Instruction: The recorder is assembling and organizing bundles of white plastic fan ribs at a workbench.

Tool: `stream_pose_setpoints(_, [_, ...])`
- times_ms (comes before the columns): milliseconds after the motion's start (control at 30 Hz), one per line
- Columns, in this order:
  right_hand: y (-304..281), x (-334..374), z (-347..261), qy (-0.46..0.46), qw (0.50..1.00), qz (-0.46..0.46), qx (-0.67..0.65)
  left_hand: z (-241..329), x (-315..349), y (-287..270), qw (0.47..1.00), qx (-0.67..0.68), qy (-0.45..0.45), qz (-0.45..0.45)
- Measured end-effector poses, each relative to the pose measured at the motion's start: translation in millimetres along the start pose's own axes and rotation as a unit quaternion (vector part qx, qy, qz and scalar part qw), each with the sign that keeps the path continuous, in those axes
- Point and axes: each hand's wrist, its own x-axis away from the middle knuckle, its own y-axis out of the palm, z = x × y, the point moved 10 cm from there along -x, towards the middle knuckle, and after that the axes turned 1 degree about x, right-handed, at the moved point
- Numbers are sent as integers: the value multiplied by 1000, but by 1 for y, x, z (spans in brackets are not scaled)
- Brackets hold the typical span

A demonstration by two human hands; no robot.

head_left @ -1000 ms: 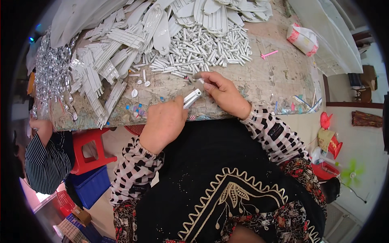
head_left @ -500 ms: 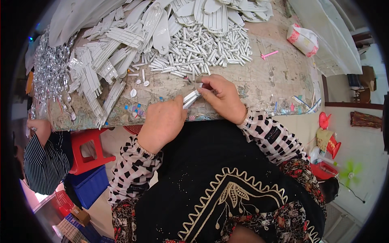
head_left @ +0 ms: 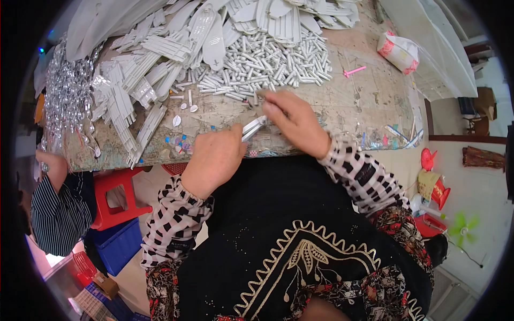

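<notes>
Near the front edge of the table, my left hand (head_left: 214,156) is closed around a narrow white plastic piece (head_left: 254,128), whose far end sticks out past my fingers to the upper right. My right hand (head_left: 293,119) is off that piece, its fingers stretched toward the near edge of a heap of small white pegs (head_left: 267,64). A greyish covering shows at a fingertip. No peg can be made out between the fingers.
Left of the pegs lie many ribbed white plastic strips (head_left: 120,101) and silvery strands (head_left: 69,91). A pink stick (head_left: 354,70) and a white-and-pink roll (head_left: 399,52) lie to the right. A red stool (head_left: 120,195) and another person's striped sleeve (head_left: 59,219) show at left.
My right hand has let go of the white piece's tip and moved up and slightly right, toward the pegs. My left hand stays almost in place with the piece.
</notes>
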Motion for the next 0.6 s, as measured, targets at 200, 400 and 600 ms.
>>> stream_pose_setpoints(200, [52,-39,42,153,978,-128,-67,6,-2,6,1000,-22,5,15])
stream_pose_setpoints(400, [67,-41,70,168,979,-117,12,-5,-17,11,999,-8,28,31])
stream_pose_setpoints(600, [50,-39,69,174,975,-126,50,14,-26,7,1000,-5,19,16])
